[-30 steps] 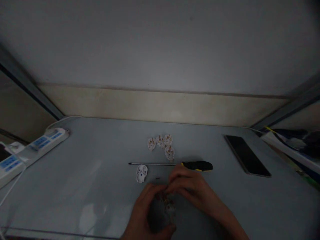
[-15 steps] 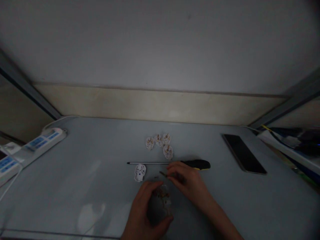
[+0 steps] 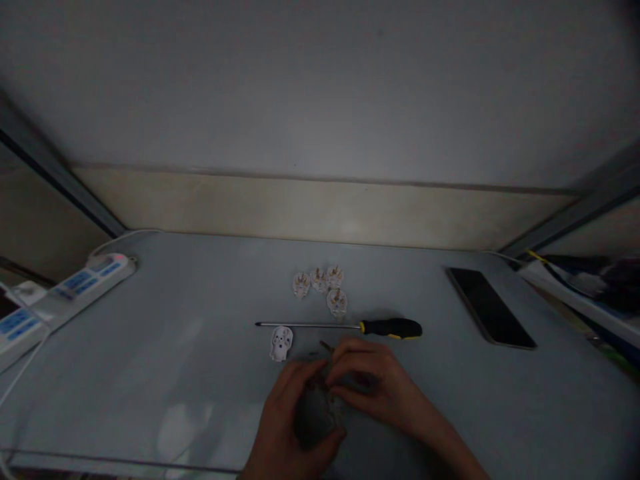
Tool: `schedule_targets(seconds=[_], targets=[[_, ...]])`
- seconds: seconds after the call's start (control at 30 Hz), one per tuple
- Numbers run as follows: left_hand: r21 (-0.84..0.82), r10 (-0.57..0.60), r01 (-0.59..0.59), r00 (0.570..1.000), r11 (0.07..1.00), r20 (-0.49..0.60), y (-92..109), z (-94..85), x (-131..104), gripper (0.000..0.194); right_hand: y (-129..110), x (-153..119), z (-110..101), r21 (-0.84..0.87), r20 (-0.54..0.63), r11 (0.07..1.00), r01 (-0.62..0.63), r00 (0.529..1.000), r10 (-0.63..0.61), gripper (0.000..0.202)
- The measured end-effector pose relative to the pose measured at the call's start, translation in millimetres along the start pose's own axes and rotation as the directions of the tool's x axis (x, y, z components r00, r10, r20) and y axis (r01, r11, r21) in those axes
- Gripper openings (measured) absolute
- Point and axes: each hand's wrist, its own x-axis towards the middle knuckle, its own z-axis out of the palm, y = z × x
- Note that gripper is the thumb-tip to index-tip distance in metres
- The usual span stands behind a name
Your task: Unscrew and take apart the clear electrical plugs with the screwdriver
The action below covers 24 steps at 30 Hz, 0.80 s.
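My left hand [image 3: 293,420] is curled, thumb and fingers gripping the edges of a clear plug half [image 3: 334,410] with brass-coloured parts inside. Over its upper right part, my right hand [image 3: 373,377] is closed with fingertips pinched; whatever they hold is hidden. A small dark metal piece [image 3: 325,345] lies just past the right fingers, and a smaller dark bit [image 3: 313,353] is left of it. Behind the hands lies a screwdriver [image 3: 390,327] with a black and yellow handle. A white plug cover [image 3: 281,343] rests below its shaft.
Several pronged plug parts [image 3: 337,303] cluster behind the screwdriver. A black phone [image 3: 490,307] lies to the right. At the left is a white power strip [image 3: 75,300] with blue sockets and a cable. The back wall [image 3: 320,207] closes off the table [image 3: 200,373].
My right hand has moved down and left from beside the small dark piece onto the plug half. My left hand keeps its grip with almost no movement.
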Motion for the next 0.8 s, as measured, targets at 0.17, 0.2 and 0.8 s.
schedule_targets(seconds=[0.17, 0.2, 0.8], targets=[[0.034, -0.037, 0.038, 0.999, 0.999, -0.016, 1, -1.4, 0, 0.076, 8, -2, -13, 0.051, -0.2, 0.984, -0.171, 0.963, 0.178, 0.016], [0.037, -0.045, 0.046, 0.999, 0.998, -0.018, 1, -1.8, -1, 0.076, 11, -1, -15, 0.04, -0.253, 0.977, -0.211, 0.943, 0.215, 0.016], [0.038, -0.038, 0.04, 0.999, 0.998, -0.037, -1, 0.1, -1, 0.071, 15, 0, -5, -0.094, -0.208, 0.981, -0.172, 0.967, 0.149, 0.01]])
